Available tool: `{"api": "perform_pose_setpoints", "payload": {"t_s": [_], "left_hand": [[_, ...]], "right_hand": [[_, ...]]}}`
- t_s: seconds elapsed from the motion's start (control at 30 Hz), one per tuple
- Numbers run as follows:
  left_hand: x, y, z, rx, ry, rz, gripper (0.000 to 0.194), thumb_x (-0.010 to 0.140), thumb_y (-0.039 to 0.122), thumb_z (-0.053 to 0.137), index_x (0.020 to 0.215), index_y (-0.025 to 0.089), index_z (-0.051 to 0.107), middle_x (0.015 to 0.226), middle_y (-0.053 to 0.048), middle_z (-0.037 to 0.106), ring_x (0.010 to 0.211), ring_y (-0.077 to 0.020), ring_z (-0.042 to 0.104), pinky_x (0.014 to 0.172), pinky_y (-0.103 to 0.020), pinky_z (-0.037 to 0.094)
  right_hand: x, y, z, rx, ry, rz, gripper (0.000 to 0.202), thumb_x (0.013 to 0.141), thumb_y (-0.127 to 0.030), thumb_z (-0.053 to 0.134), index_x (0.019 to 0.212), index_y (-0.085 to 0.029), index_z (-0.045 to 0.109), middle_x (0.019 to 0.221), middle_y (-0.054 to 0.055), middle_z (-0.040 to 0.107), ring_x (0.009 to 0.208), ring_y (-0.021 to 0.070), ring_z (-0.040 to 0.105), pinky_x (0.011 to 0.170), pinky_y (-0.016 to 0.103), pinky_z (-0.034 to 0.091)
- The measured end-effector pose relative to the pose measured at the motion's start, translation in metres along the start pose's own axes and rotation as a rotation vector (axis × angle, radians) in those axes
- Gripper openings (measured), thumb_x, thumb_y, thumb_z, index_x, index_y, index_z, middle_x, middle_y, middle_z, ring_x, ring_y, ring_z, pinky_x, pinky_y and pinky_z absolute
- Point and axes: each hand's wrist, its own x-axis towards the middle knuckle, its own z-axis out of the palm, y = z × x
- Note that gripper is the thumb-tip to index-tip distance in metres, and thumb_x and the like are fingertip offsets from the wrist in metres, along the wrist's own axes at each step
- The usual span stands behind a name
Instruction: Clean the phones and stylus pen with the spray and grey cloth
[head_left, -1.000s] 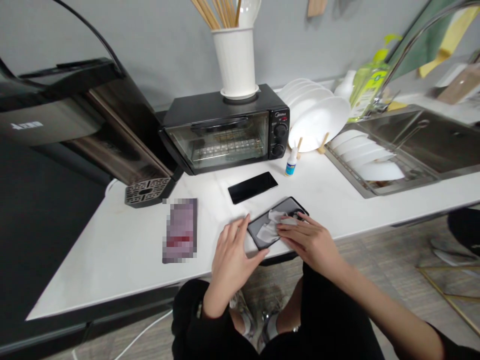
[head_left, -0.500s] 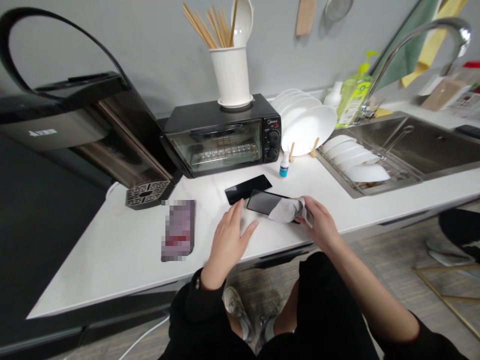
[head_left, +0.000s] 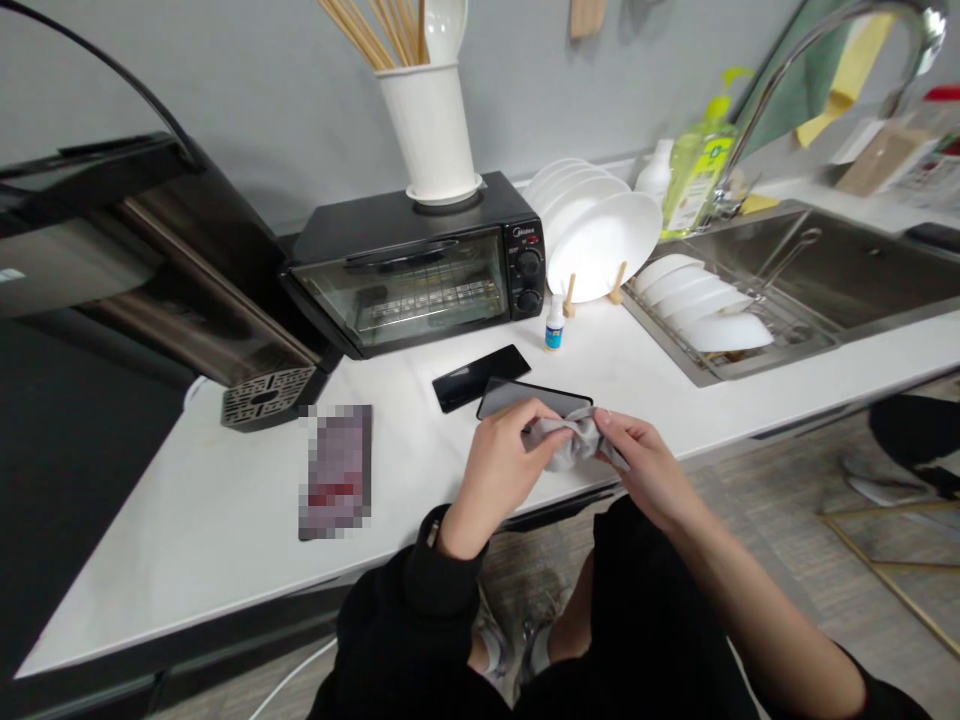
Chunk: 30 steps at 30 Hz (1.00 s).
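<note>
- The toaster oven (head_left: 409, 265) carried a small brand mark above its knobs, too blurred to read with certainty.
- Labels on the small bottle (head_left: 554, 325) and green bottle (head_left: 694, 175) were illegible.

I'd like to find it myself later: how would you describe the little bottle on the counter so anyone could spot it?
Start at the black toaster oven against the wall, then look just past its right end, in front of the standing white plates. There the small bottle stands upright on the white counter. It alone has a blue label and a thin pointed white tip.
</note>
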Motion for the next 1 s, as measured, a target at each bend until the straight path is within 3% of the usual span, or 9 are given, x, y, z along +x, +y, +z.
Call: {"api": "perform_pose_setpoints", "payload": {"t_s": [0.13, 0.27, 0.4, 0.6, 0.67, 0.77, 0.83, 0.9, 1.0], "left_hand": [[-0.008, -0.003, -0.006, -0.105, 0.134, -0.07, 0.016, 0.094, 0.035, 0.073, 0.085, 0.022, 0.076, 0.087, 0.0, 0.078, 0.08, -0.0164, 0.068, 0.076, -0.026, 0.049], [-0.018, -0.004, -0.011, -0.196, 0.12, -0.163, 0.02, 0.093, 0.039, 0.072, 0.1, 0.022, 0.08, 0.069, 0.004, 0.065, 0.063, -0.0118, 0.054, 0.061, -0.023, 0.04], [-0.021, -0.001, -0.014, -0.258, 0.098, -0.205, 0.025, 0.092, 0.042, 0.072, 0.101, 0.02, 0.08, 0.055, 0.009, 0.03, 0.052, -0.0089, 0.026, 0.052, -0.024, 0.023], [-0.012, 0.001, -0.02, -0.232, 0.0, -0.149, 0.026, 0.094, 0.04, 0.069, 0.109, 0.021, 0.078, 0.059, 0.008, 0.038, 0.054, -0.0097, 0.034, 0.052, -0.024, 0.026], [-0.004, -0.004, -0.025, -0.15, -0.063, -0.099, 0.026, 0.097, 0.038, 0.066, 0.116, 0.023, 0.076, 0.071, 0.004, 0.056, 0.062, -0.0116, 0.049, 0.057, -0.023, 0.038], [0.014, -0.023, -0.034, 0.133, -0.068, 0.06, 0.031, 0.098, 0.037, 0.065, 0.127, 0.027, 0.072, 0.12, -0.005, 0.069, 0.103, -0.0207, 0.065, 0.091, -0.033, 0.054], [0.026, -0.04, -0.036, 0.36, -0.069, 0.165, 0.047, 0.095, 0.039, 0.07, 0.14, 0.027, 0.063, 0.147, -0.009, 0.059, 0.138, -0.0297, 0.052, 0.118, -0.047, 0.042], [0.036, -0.058, -0.034, 0.5, -0.113, 0.219, 0.06, 0.093, 0.042, 0.075, 0.147, 0.025, 0.057, 0.162, -0.012, 0.046, 0.151, -0.0332, 0.038, 0.126, -0.053, 0.033], [0.043, -0.074, -0.027, 0.604, -0.152, 0.234, 0.063, 0.09, 0.044, 0.078, 0.144, 0.022, 0.057, 0.165, -0.015, 0.042, 0.154, -0.0354, 0.033, 0.128, -0.057, 0.03]], "right_hand": [[0.001, 0.01, -0.009, -0.09, 0.128, -0.063, 0.052, 0.092, -0.067, 0.068, 0.063, -0.024, 0.065, 0.06, -0.001, 0.058, 0.068, 0.0186, 0.057, 0.069, 0.03, 0.049], [-0.001, 0.011, -0.013, -0.08, 0.177, -0.087, 0.051, 0.089, -0.07, 0.069, 0.064, -0.026, 0.065, 0.058, -0.001, 0.058, 0.071, 0.021, 0.06, 0.069, 0.032, 0.052], [-0.006, 0.003, -0.008, 0.023, 0.116, -0.035, 0.049, 0.087, -0.072, 0.071, 0.071, -0.026, 0.07, 0.062, 0.0, 0.066, 0.073, 0.0233, 0.067, 0.07, 0.035, 0.058], [-0.008, 0.001, 0.004, 0.19, -0.025, 0.093, 0.053, 0.085, -0.073, 0.072, 0.09, -0.021, 0.077, 0.072, 0.005, 0.077, 0.079, 0.0268, 0.077, 0.073, 0.038, 0.065], [-0.008, 0.003, 0.002, 0.183, -0.045, 0.101, 0.054, 0.087, -0.073, 0.069, 0.095, -0.019, 0.078, 0.075, 0.007, 0.079, 0.08, 0.0271, 0.078, 0.073, 0.038, 0.065], [-0.008, 0.005, -0.008, 0.156, -0.053, 0.085, 0.056, 0.09, -0.072, 0.065, 0.1, -0.019, 0.079, 0.08, 0.008, 0.081, 0.081, 0.0273, 0.079, 0.073, 0.037, 0.066], [-0.008, 0.006, -0.017, 0.148, -0.042, 0.061, 0.054, 0.09, -0.071, 0.066, 0.103, -0.02, 0.079, 0.082, 0.008, 0.081, 0.082, 0.0276, 0.079, 0.073, 0.037, 0.066], [-0.007, 0.008, -0.025, 0.158, -0.018, 0.027, 0.049, 0.087, -0.068, 0.073, 0.104, -0.022, 0.079, 0.083, 0.007, 0.081, 0.082, 0.0276, 0.079, 0.074, 0.037, 0.066], [-0.003, 0.012, -0.034, 0.183, 0.039, -0.027, 0.048, 0.082, -0.068, 0.078, 0.103, -0.025, 0.077, 0.081, 0.004, 0.08, 0.082, 0.0273, 0.079, 0.077, 0.039, 0.066]]}}
